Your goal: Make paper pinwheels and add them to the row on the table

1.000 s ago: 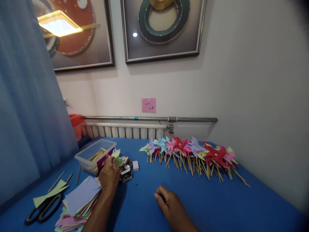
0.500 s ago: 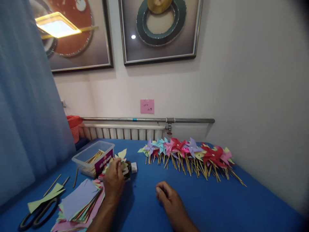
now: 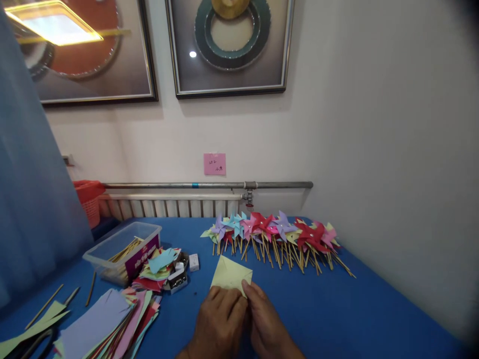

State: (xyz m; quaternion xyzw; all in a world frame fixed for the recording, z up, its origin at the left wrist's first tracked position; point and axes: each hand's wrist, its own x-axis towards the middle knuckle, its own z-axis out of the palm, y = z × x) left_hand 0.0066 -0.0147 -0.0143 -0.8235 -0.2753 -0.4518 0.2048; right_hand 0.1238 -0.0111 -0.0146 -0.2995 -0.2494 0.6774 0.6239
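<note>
A pale yellow-green paper square (image 3: 231, 274) with cuts running in from its corners is held up in front of me. My left hand (image 3: 220, 319) has its fingers closed over the near edge of the paper. On the other side, my right hand (image 3: 267, 319) pinches the right edge, thumb on top. Left of the hands lies a pile of cut paper pieces (image 3: 159, 264) with a light blue one on top. Against that pile stand small open boxes of pins (image 3: 177, 280). A little white box (image 3: 193, 262) sits beside them.
Finished paper pinwheels (image 3: 280, 229) on sticks lie in a row at the back. On the left are a clear plastic tub (image 3: 149, 230) of sticks, a stack of coloured paper (image 3: 95, 314) and black-handled scissors (image 3: 39, 344) under paper strips. A radiator (image 3: 175, 205) runs along the wall.
My left hand has come from the cut paper pile to the middle with a pale yellow-green square. My right hand now grips it too. The view has turned slightly right.
</note>
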